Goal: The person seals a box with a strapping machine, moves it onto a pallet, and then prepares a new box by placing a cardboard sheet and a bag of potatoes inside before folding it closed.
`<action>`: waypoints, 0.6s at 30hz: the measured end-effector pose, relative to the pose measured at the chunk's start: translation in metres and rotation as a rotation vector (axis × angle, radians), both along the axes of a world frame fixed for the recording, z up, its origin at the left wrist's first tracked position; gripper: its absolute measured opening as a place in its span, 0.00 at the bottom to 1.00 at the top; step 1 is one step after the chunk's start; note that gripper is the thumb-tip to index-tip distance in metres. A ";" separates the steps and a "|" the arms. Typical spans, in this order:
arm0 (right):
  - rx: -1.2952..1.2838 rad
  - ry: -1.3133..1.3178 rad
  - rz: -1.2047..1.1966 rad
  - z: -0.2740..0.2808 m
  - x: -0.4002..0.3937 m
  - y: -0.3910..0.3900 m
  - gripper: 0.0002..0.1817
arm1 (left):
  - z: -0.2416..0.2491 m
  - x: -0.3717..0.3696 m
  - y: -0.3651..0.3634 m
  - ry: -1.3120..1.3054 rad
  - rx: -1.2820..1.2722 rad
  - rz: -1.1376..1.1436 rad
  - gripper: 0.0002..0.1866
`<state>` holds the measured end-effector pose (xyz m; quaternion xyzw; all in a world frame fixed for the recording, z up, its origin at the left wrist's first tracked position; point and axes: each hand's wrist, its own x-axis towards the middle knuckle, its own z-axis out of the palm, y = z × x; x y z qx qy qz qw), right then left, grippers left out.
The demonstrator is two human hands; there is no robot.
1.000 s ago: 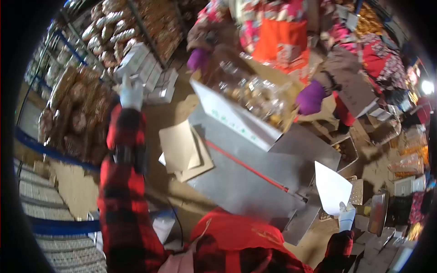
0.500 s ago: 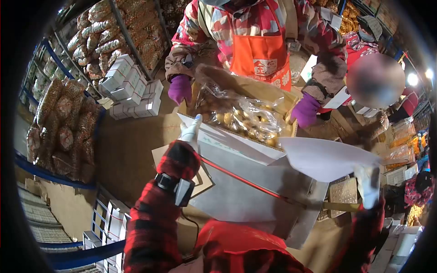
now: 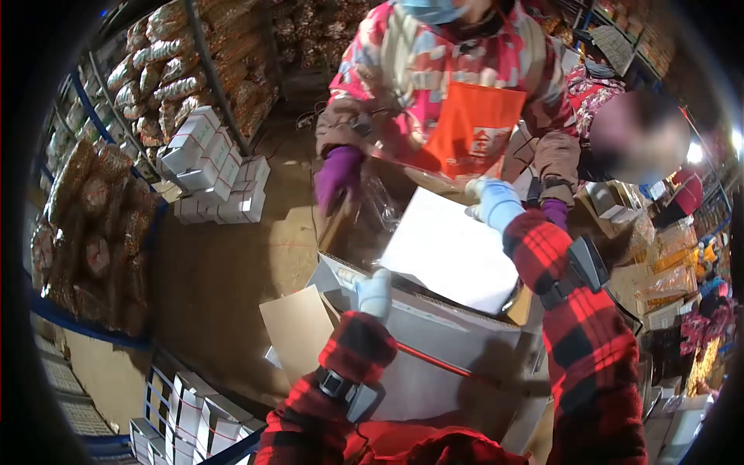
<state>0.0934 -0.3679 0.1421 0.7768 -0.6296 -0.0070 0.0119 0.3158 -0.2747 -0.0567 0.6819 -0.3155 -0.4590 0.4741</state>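
A cardboard box with a white outer wall stands before me, lined with clear plastic. Over its opening lies a slanted white sheet, which hides most of what is inside. My right hand, in a white and light-blue glove, grips the sheet's far edge. At the front rim of the box, left of the sheet, my left hand holds the wall, its fingers partly blurred. Across from me, a co-worker's purple-gloved hand is at the box's left side; their other hand is near the right side.
Under the box is a grey metal table with a red strip. A brown cardboard piece juts out at its left. White boxes and filled net sacks stand on the left. Another person is at the right.
My right hand has swung the white sheet from the right onto the box, covering the round yellowish items. My left hand has shifted right along the front rim. The co-worker has moved right.
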 end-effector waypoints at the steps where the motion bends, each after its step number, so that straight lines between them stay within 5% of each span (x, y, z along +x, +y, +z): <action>1: -0.139 -0.016 0.043 -0.005 -0.009 -0.007 0.26 | 0.001 -0.003 0.002 -0.027 0.010 -0.044 0.21; 3: -0.204 -0.068 0.137 -0.008 -0.031 -0.022 0.37 | 0.003 -0.012 -0.004 -0.088 0.021 -0.091 0.14; 5: 0.083 -0.203 -0.081 -0.036 -0.064 -0.040 0.39 | 0.014 -0.017 -0.006 -0.059 -0.029 -0.008 0.19; 7: 0.346 -0.236 -0.250 -0.074 -0.103 -0.050 0.31 | 0.026 -0.020 -0.004 -0.019 -0.063 0.083 0.28; 10: 0.330 0.235 -0.014 -0.073 -0.094 -0.052 0.22 | 0.043 -0.024 0.001 0.021 -0.091 0.209 0.43; 12: 0.230 0.184 -0.178 -0.078 -0.091 -0.026 0.19 | 0.055 -0.026 0.006 0.054 -0.121 0.261 0.53; 14: 0.111 0.175 -0.096 -0.086 -0.093 0.006 0.16 | 0.039 -0.025 0.018 0.193 -0.072 0.196 0.52; 18: 0.153 0.152 -0.133 -0.079 -0.099 0.064 0.16 | 0.044 -0.019 0.023 0.025 -0.065 0.125 0.47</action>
